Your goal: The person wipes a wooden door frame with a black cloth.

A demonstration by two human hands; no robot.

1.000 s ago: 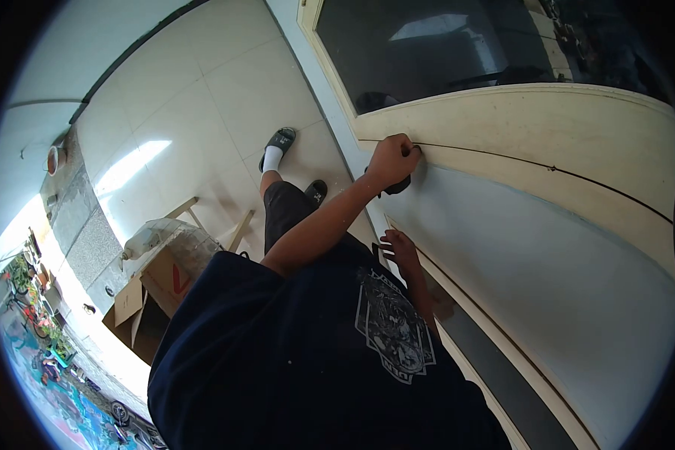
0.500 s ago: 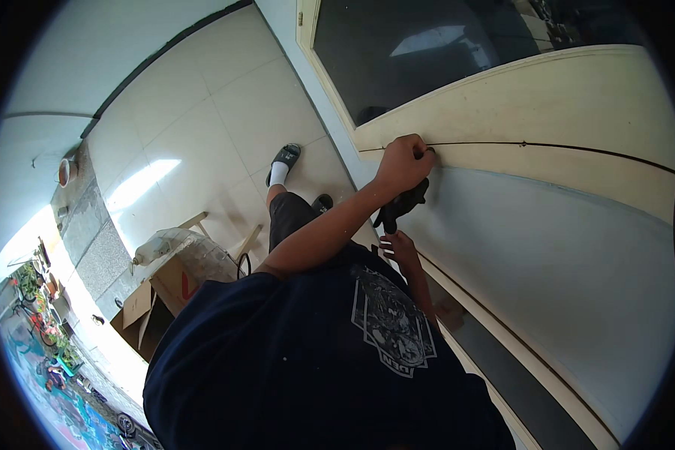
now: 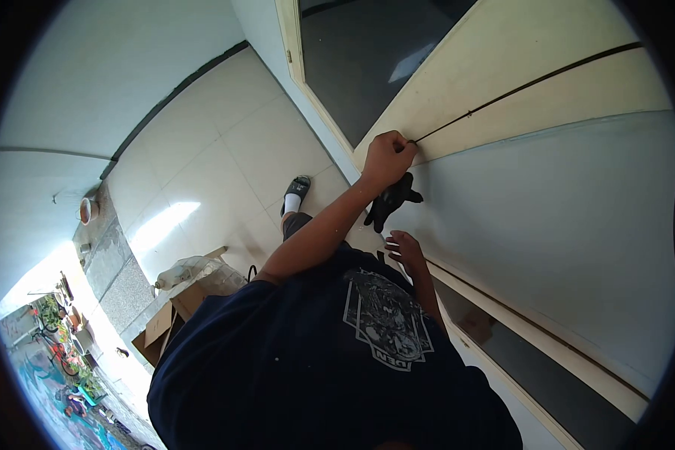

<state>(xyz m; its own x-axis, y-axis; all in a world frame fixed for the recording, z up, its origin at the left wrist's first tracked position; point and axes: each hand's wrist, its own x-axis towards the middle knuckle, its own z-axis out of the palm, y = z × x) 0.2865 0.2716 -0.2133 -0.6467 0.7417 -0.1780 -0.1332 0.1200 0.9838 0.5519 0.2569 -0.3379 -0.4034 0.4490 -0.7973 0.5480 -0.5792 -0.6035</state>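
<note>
My left hand (image 3: 388,159) is closed in a pinch at the near end of a thin dark cord (image 3: 469,114), which runs along the cream frame and has a small knot. A black glove-like thing (image 3: 390,201) hangs just below my left wrist; what holds it up is hidden behind the hand. My right hand (image 3: 406,247) is lower down, its fingers slightly spread and holding nothing, a short gap away from the black thing.
A dark glass pane (image 3: 367,60) sits in the cream frame (image 3: 547,45) above a pale panel (image 3: 547,202). Down left stand a cardboard box (image 3: 157,330) and clear plastic (image 3: 221,276). Farther off are a pot (image 3: 88,211), plants, a bicycle and a person (image 3: 75,405).
My right hand has come away from the black thing. My left hand appears slightly farther left, still pinched at the cord. The whole view has tilted, and the cord now slants upward.
</note>
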